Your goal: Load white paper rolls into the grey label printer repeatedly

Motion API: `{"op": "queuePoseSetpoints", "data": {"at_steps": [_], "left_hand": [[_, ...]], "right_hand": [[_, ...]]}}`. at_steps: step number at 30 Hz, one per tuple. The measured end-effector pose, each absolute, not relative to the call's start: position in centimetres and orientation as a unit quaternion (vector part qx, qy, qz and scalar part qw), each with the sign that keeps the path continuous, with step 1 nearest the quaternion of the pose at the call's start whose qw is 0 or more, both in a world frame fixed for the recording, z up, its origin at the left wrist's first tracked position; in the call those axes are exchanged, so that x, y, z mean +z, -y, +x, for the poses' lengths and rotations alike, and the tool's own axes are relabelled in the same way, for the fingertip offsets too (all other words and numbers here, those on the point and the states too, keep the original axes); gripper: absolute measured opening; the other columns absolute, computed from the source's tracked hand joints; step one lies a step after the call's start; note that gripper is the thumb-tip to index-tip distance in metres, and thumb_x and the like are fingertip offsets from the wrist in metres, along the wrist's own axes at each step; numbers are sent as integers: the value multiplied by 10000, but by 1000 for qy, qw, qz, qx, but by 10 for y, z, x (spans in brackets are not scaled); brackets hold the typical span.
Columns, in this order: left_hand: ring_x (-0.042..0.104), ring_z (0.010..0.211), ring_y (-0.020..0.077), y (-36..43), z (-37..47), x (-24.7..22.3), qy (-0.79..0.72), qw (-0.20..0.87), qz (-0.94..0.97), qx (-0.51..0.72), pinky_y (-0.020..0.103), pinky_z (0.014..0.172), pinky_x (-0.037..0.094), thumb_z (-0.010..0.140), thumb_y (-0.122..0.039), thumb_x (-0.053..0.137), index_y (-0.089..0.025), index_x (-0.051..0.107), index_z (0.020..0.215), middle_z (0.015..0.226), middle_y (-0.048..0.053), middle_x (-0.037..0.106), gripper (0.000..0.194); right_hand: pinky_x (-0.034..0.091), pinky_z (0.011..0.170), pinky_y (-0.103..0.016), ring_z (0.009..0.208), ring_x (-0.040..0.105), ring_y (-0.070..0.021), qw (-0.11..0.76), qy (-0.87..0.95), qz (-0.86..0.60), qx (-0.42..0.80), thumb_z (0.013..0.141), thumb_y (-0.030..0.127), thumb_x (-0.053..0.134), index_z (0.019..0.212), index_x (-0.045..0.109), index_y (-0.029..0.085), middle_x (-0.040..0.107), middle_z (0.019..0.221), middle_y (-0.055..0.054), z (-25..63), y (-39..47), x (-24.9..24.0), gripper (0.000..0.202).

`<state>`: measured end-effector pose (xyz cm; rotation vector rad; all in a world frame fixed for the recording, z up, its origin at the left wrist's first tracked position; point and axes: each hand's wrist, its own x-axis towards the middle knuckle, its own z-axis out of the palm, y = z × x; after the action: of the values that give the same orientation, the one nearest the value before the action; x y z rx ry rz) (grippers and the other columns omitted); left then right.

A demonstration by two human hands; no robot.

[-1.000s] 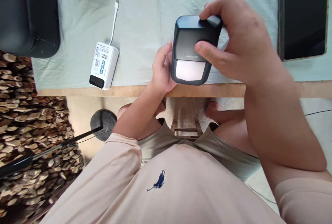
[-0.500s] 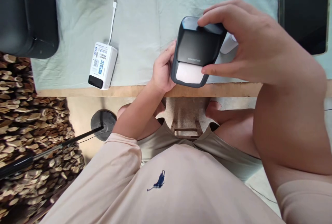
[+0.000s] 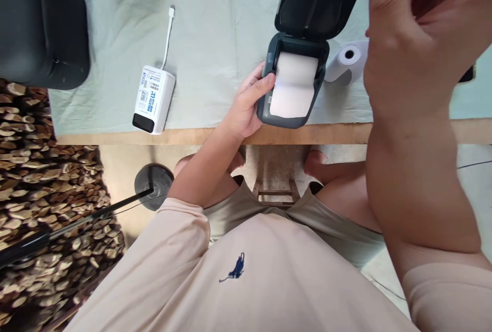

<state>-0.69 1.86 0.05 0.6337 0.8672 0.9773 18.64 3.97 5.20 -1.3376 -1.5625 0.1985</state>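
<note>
- One white power bank [image 3: 150,99] is lying left, open cloth [image 3: 207,55] spreading rightward.
- Your left hand [image 3: 246,105] is gripping the label printer [image 3: 286,122] near the table edge [image 3: 184,136]; its lid [image 3: 313,12] is standing open, not closed yet, paper [image 3: 294,96] sitting inside.
- One paper roll [image 3: 354,63] is lying outside.
- Your right hand [image 3: 426,40] is hovering; I can't tell its grip.

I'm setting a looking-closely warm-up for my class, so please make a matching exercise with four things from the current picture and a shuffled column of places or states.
1. Paper-loaded device
2. White box
3. Left hand
4. Loose paper roll

A. Gripping the device's side
B. Just right of the device
C. Has its lid open
D. Has a cable at its far end

Pairs: 1-C, 2-D, 3-A, 4-B
</note>
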Motion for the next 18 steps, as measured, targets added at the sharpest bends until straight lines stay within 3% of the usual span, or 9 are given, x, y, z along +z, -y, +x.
{"op": "queuePoseSetpoints", "data": {"at_steps": [2,7,12,15,18], "left_hand": [[673,1289,251,-19,-8,-1,-401,744,297,444,374,1063,596,991,-282,481,-181,659,1035,939,30,717,210],[642,1338,243,-18,-7,1,-394,746,319,432,348,1057,603,992,-298,494,-203,648,1067,1004,29,740,196],[645,1335,260,-16,-6,3,-386,757,315,423,357,1059,606,948,-271,576,-249,644,1151,1015,28,727,215],[652,1323,289,-15,-6,3,-368,765,297,437,388,1092,586,931,-255,600,-222,659,1104,967,41,700,186],[642,1338,284,-16,-6,3,-387,766,280,431,400,1114,572,928,-209,588,-212,657,1115,975,39,694,199]], "right_hand": [[379,762,-269,720,434,-55,491,666,-555,88,957,511,458,776,481,129,439,772,-65,184,-39,53,423],[349,701,-236,710,452,-36,278,759,-563,171,806,288,600,896,603,162,591,850,-16,174,-29,60,155],[315,677,-243,651,266,-56,139,758,-618,159,787,342,598,1094,654,309,577,819,-22,174,-28,54,314],[334,672,-256,624,206,-50,113,748,-628,181,756,333,648,1120,650,353,535,767,-26,175,-30,49,364],[322,667,-265,623,239,-55,112,744,-630,193,720,343,705,1133,653,371,609,857,-7,173,-32,49,418]]}}
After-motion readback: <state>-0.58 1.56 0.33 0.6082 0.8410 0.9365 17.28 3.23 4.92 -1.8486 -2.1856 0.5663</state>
